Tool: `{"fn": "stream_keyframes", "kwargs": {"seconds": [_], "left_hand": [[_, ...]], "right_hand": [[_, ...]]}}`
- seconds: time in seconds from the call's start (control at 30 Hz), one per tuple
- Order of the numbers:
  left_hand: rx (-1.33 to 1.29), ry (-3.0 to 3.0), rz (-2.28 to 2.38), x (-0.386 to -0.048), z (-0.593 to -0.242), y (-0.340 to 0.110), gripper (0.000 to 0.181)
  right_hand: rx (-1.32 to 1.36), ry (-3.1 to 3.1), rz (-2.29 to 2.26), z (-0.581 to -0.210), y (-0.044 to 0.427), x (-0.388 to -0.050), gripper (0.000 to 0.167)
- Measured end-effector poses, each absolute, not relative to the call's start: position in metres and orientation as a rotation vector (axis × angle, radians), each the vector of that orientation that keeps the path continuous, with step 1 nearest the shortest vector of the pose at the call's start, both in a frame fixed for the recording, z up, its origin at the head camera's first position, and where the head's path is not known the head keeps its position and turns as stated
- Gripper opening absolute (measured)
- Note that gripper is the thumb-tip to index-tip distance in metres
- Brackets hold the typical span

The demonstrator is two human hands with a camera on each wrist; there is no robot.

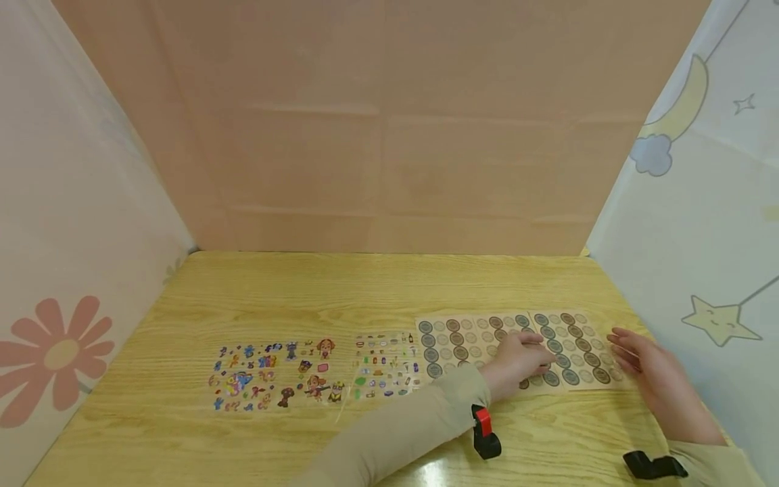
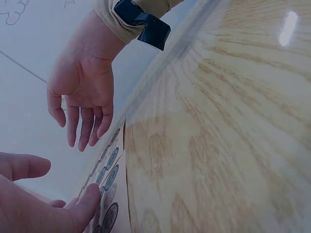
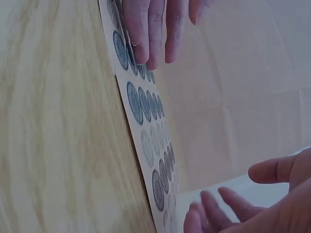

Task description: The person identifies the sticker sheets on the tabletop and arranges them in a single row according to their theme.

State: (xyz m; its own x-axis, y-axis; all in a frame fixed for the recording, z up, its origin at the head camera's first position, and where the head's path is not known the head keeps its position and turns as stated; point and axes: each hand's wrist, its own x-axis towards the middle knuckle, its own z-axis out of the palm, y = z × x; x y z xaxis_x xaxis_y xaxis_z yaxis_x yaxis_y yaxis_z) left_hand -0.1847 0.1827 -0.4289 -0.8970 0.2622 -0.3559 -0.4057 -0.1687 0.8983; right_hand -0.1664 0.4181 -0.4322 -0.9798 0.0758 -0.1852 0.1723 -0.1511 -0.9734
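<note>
Three cream sheets of round stickers in grey, brown and cream lie side by side on the right half of the table; the rightmost sheet (image 1: 575, 335) is between my hands. My left hand (image 1: 516, 365) is over the middle sheet, fingers reaching to the rightmost one. In the left wrist view its thumb (image 2: 87, 206) is at the sheet's surface. My right hand (image 1: 660, 379) hovers off the right edge of the rightmost sheet, its fingers loosely bent and apart, holding nothing. In the right wrist view, the left hand's fingers (image 3: 155, 29) hang at the sheet's face.
Left of the round stickers lies a clear sheet of small food and bottle stickers (image 1: 380, 365). Further left are clear sheets of cartoon dog stickers (image 1: 313, 372) and colourful pony-like stickers (image 1: 243, 379). Printed white cloths (image 1: 700, 223) stand at both sides, a pinkish-tan cloth (image 1: 383, 128) behind.
</note>
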Motion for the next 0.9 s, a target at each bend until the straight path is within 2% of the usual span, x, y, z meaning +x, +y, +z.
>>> {"fn": "stream_keyframes", "kwargs": {"seconds": [0.13, 0.23, 0.4, 0.47, 0.57, 0.7, 0.9], "left_hand": [[-0.071, 1.646, 2.125, -0.192, -0.427, 0.163, 0.021], [-0.001, 1.582, 2.146, -0.201, -0.421, 0.141, 0.016], [0.144, 1.621, 2.111, -0.22, -0.408, 0.084, 0.011], [0.22, 1.697, 2.07, -0.228, -0.404, 0.055, 0.012], [0.351, 1.812, 2.002, -0.238, -0.401, 0.008, 0.016], [0.475, 2.006, 1.923, -0.243, -0.4, -0.054, 0.024], [0.411, 2.44, 1.639, -0.245, -0.402, -0.141, 0.048]], "right_hand": [[0.1, 2.026, -2.378, -0.419, 0.393, -0.171, 0.024], [0.053, 2.108, -2.336, -0.408, 0.372, -0.176, 0.025], [-0.007, 2.461, -1.95, -0.403, 0.351, -0.19, 0.015], [-0.034, 2.589, -1.785, -0.401, 0.342, -0.195, 0.02], [-0.072, 2.707, -1.615, -0.398, 0.328, -0.202, 0.032], [-0.143, 2.839, -1.359, -0.393, 0.312, -0.208, 0.04], [-0.323, 2.939, -1.066, -0.389, 0.294, -0.221, 0.051]]}}
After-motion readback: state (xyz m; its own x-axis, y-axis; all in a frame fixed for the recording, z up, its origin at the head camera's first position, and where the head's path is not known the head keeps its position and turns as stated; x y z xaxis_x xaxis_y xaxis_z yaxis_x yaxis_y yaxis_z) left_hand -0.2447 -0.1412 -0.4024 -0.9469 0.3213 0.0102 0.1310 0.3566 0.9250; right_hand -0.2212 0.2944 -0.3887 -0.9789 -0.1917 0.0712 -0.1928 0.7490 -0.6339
